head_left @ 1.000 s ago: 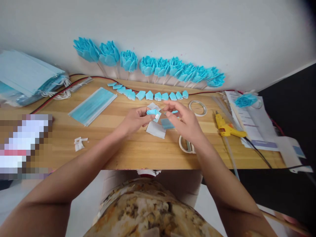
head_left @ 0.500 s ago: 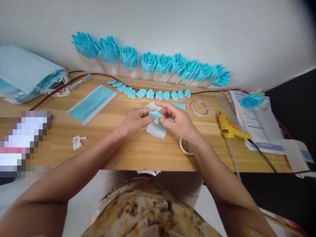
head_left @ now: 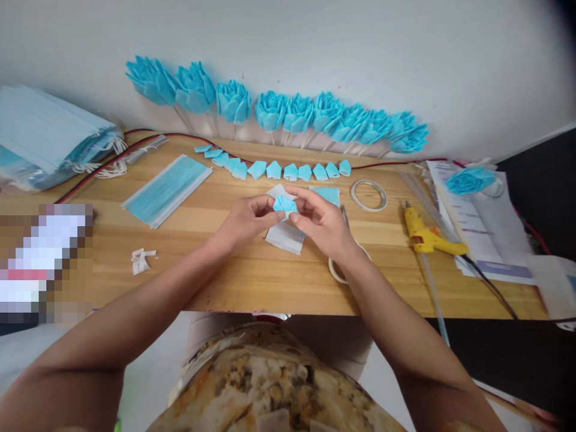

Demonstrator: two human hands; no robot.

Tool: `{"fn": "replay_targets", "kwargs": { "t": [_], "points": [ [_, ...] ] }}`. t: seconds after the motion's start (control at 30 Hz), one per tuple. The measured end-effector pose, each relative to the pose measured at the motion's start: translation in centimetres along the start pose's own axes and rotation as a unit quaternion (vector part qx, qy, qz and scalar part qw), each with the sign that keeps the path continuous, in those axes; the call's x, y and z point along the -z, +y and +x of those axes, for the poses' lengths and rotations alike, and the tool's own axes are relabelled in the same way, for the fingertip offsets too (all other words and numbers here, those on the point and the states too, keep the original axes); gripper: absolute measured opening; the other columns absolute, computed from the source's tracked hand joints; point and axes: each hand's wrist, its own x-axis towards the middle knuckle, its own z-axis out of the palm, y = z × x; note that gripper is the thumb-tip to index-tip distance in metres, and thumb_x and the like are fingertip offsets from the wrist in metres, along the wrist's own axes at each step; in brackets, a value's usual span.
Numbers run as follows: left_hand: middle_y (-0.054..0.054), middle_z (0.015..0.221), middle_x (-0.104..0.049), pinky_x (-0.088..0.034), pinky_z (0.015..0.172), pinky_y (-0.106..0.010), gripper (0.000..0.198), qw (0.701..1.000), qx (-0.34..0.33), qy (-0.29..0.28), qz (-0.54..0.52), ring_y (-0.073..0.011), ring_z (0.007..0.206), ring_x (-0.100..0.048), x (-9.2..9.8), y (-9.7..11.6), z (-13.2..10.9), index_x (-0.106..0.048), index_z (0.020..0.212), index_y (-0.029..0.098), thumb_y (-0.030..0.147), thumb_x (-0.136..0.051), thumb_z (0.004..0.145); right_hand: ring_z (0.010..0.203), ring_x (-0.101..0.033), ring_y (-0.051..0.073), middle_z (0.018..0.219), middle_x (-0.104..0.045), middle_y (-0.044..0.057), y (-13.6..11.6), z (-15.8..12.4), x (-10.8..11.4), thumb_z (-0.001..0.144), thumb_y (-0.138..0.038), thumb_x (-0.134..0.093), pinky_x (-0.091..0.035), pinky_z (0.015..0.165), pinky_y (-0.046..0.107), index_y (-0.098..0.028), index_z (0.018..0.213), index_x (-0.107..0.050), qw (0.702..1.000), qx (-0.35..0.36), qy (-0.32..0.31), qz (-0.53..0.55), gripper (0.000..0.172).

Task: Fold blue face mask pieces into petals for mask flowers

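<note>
Both hands meet over the middle of the wooden table [head_left: 252, 282]. My left hand [head_left: 245, 221] and my right hand [head_left: 320, 223] pinch a small folded blue piece [head_left: 285, 204] between their fingertips. Under them lies a white and blue cut sheet [head_left: 284, 237]. A blue square piece [head_left: 327, 194] lies just behind my right hand. A row of small folded blue petals [head_left: 288, 170] lies further back.
Blue fabric flowers [head_left: 270, 111] lean against the wall. A flat face mask [head_left: 167, 189] and a mask stack [head_left: 45, 144] are at left. A tape ring [head_left: 369, 194], yellow glue gun [head_left: 425, 235], papers [head_left: 472, 216] and scissors [head_left: 342, 264] are at right. White scraps [head_left: 141, 259] lie front left.
My right hand came in from a spread pose and closed on the blue piece together with my left hand. The piece now looks folded tighter. The view shifted slightly.
</note>
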Motion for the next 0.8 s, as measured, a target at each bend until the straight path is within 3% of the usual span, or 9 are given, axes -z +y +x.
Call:
{"fn": "replay_targets", "kwargs": {
  "t": [0.27,0.37,0.57,0.8],
  "points": [
    [0.002,0.072,-0.058,-0.038,0.066,-0.026,0.028,1.000,0.010,0.017,0.014,-0.0111,0.067,-0.048,-0.03,0.34,0.00,-0.062,0.075,0.017,0.042,-0.074,0.073,0.095,-0.065,0.019,0.102,-0.070,0.004,-0.03,-0.04,0.50,0.088,-0.029,-0.067,-0.056,0.086,0.036,-0.027,0.135,-0.065,1.000,-0.009,-0.013,-0.015,0.047],
    [0.001,0.074,-0.060,-0.039,0.066,-0.027,0.029,1.000,0.019,-0.001,0.015,-0.0115,0.068,-0.049,-0.06,0.25,-0.06,-0.064,0.078,0.016,0.042,-0.074,0.073,0.089,-0.064,0.017,0.096,-0.069,0.002,0.05,-0.08,0.44,0.087,-0.029,-0.068,-0.056,0.085,0.035,-0.026,0.132,-0.067,1.000,-0.007,-0.004,-0.019,0.045],
    [0.004,0.062,-0.046,-0.033,0.060,-0.026,0.032,0.999,-0.020,-0.012,0.032,-0.0106,0.061,-0.040,0.13,0.32,-0.14,-0.059,0.072,0.018,0.047,-0.064,0.084,0.084,-0.062,0.016,0.093,-0.068,0.002,0.18,-0.14,0.22,0.087,-0.026,-0.066,-0.055,0.082,0.034,-0.024,0.132,-0.068,0.999,0.004,0.031,-0.038,0.045],
    [0.003,0.066,-0.048,-0.031,0.059,-0.025,0.033,0.999,0.006,-0.018,0.045,-0.0100,0.061,-0.041,-0.18,-0.46,-0.02,-0.050,0.069,0.019,0.045,-0.069,0.077,0.089,-0.064,0.018,0.097,-0.070,0.003,-0.10,-0.28,0.28,0.093,-0.032,-0.063,-0.055,0.082,0.035,-0.025,0.133,-0.068,0.999,-0.007,0.018,-0.040,0.041]
  ]
}}
